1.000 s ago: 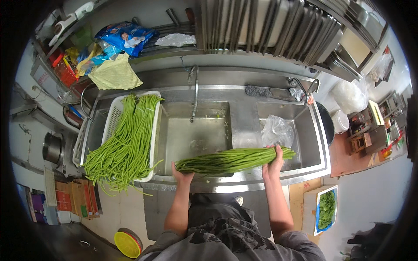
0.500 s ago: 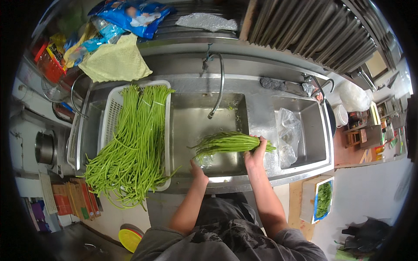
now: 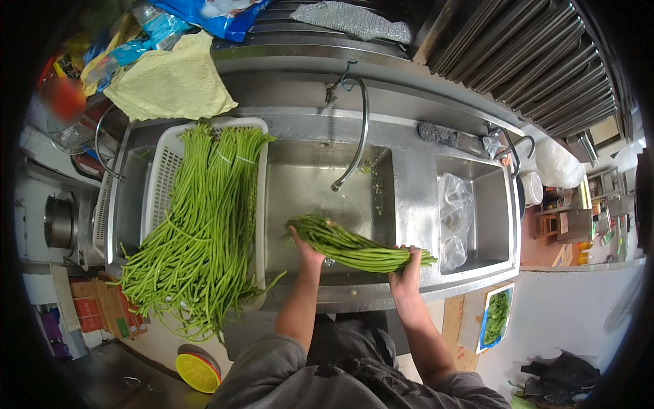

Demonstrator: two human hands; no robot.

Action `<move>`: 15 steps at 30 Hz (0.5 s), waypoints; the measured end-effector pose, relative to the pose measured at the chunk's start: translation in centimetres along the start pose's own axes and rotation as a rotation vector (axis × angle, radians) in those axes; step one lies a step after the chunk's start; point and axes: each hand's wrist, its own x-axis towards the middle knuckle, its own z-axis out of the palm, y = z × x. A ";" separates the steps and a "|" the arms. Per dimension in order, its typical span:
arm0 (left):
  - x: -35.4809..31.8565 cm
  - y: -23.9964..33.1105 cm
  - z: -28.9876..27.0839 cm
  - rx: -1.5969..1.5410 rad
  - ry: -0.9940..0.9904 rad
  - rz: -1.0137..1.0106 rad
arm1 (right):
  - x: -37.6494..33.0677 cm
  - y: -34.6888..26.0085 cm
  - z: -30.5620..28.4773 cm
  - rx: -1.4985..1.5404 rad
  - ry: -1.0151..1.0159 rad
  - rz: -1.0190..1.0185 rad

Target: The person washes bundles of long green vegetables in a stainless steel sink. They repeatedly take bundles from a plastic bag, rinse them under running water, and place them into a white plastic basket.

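Observation:
A bunch of green long beans (image 3: pixel 351 249) is stretched between my two hands above the middle sink basin (image 3: pixel 327 177). My left hand (image 3: pixel 308 249) is at the left end of the bunch, thumb on the near side and the other fingers mostly hidden by the beans. Around the right end my right hand (image 3: pixel 407 268) is closed, with bean tips sticking out past it. To the left, a large heap of long beans (image 3: pixel 204 225) fills a white perforated basket (image 3: pixel 159 184) and spills over its near edge. Some of the heap is tied in bundles.
A curved faucet (image 3: pixel 361 129) reaches over the middle basin. Clear plastic bags (image 3: pixel 455 218) lie in the right basin (image 3: pixel 487 211). A yellow cloth (image 3: pixel 174 82) hangs behind the basket. On the floor at right stands a white box with leafy greens (image 3: pixel 497 317); a yellow bowl (image 3: pixel 196 372) is at lower left.
My left hand has risen from beside the bunch to its left end and now holds it. My right hand has come slightly nearer, and the bunch now slants down to the right.

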 end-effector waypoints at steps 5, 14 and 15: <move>0.5 1.4 -2.1 0.000 0.602 0.091 | 6.3 3.3 1.3 -0.513 -0.024 -0.377; -0.8 5.8 -7.0 0.025 0.901 0.228 | 20.9 13.9 -6.8 -0.587 0.072 0.185; -0.8 5.9 -8.1 0.036 0.927 0.240 | 22.5 15.1 -8.3 -0.548 0.091 0.322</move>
